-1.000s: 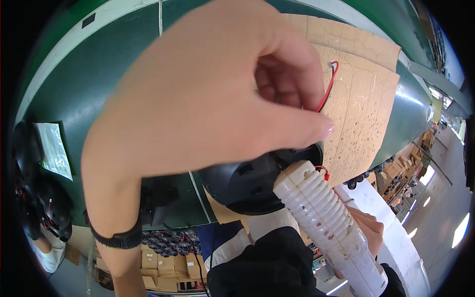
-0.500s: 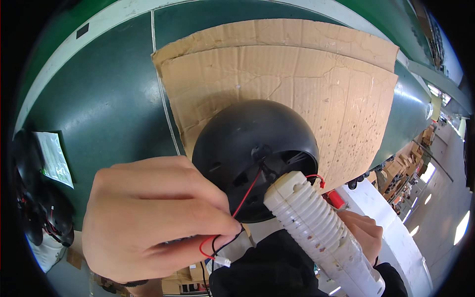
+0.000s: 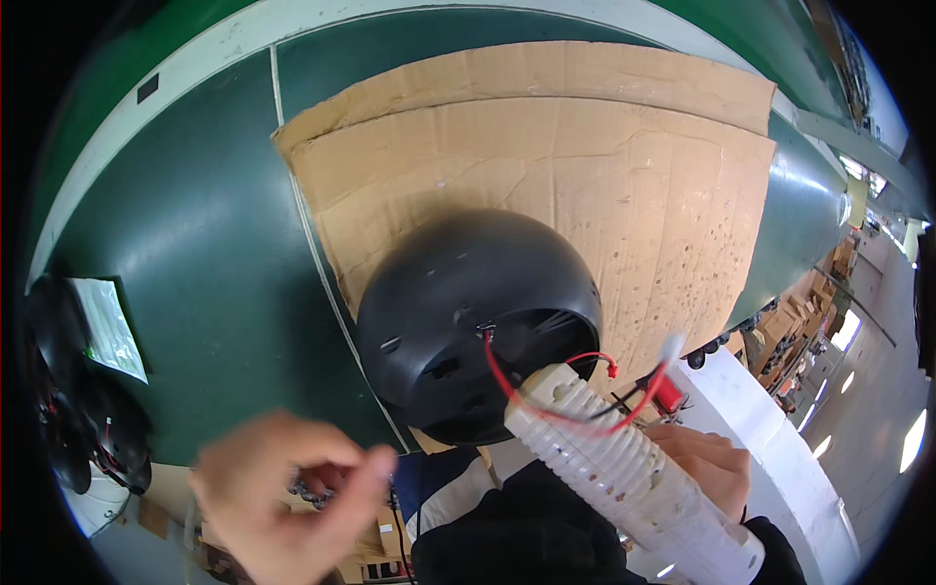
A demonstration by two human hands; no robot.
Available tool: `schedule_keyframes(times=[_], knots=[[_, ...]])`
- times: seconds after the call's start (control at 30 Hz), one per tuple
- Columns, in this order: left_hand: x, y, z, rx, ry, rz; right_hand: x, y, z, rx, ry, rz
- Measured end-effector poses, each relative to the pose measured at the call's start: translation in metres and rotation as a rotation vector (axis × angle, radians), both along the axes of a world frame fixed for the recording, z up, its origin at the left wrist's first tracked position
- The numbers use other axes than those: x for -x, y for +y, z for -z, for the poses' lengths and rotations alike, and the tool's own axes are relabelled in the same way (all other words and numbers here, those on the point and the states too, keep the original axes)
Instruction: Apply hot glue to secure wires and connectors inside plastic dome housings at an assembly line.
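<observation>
A round black plastic shell (image 3: pixel 478 253) stands with its open, slotted side toward me. From a hole in it, a red and black wire pair (image 3: pixel 502 375) loops right across the white ribbed tool, its white connector (image 3: pixel 673 346) blurred. My left hand (image 3: pixel 292 492), smeared by motion, is curled at the lower left, apart from the shell. Small shiny metal pieces, possibly screws (image 3: pixel 310 487), show inside its fingers. My right hand (image 3: pixel 704 468) is closed behind the white ribbed plastic tool (image 3: pixel 624 468), seemingly gripping it; the tool hides part of the hand. Its upper end overlaps the shell's lower edge.
The shell rests on a flattened cardboard sheet (image 3: pixel 585 185) over a green table (image 3: pixel 195 244). More black shells (image 3: pixel 112 419) and a clear bag (image 3: pixel 109 327) lie at the left. A short red wire (image 3: pixel 600 361) and a red cylindrical piece (image 3: pixel 666 395) are near the tool.
My left hand has let go of the wires and drawn down and away from the shell. The white connector has swung right over the tool. Shell and tool appear slightly farther left.
</observation>
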State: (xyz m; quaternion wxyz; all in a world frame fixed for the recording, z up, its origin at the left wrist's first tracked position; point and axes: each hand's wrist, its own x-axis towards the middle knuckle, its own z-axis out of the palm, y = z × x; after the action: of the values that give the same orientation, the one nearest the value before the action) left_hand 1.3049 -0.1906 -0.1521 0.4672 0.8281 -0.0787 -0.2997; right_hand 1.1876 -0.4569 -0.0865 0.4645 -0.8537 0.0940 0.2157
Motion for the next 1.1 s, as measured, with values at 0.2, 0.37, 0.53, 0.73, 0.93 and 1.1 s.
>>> schedule_keyframes(times=[0.2,0.37,0.53,0.73,0.93,1.1], knots=[[0.06,-0.041,0.002,0.001,-0.263,0.236,0.014,-0.01,-0.018,0.236,0.233,0.212],[0.062,-0.069,0.012,-0.038,-0.271,0.111,0.003,-0.016,-0.027,0.36,0.558,0.228],[0.062,-0.075,0.009,0.016,-0.172,0.113,-0.001,-0.014,-0.027,0.334,0.533,0.155],[0.068,-0.078,0.011,-0.047,-0.175,0.115,-0.005,-0.014,-0.029,0.307,0.49,0.085],[0.067,-0.061,0.019,0.008,-0.273,0.157,-0.003,-0.012,-0.021,0.245,0.443,0.02],[0.063,-0.047,0.029,0.168,-0.491,-0.031,-0.007,-0.013,-0.028,0.249,0.422,-0.015]])
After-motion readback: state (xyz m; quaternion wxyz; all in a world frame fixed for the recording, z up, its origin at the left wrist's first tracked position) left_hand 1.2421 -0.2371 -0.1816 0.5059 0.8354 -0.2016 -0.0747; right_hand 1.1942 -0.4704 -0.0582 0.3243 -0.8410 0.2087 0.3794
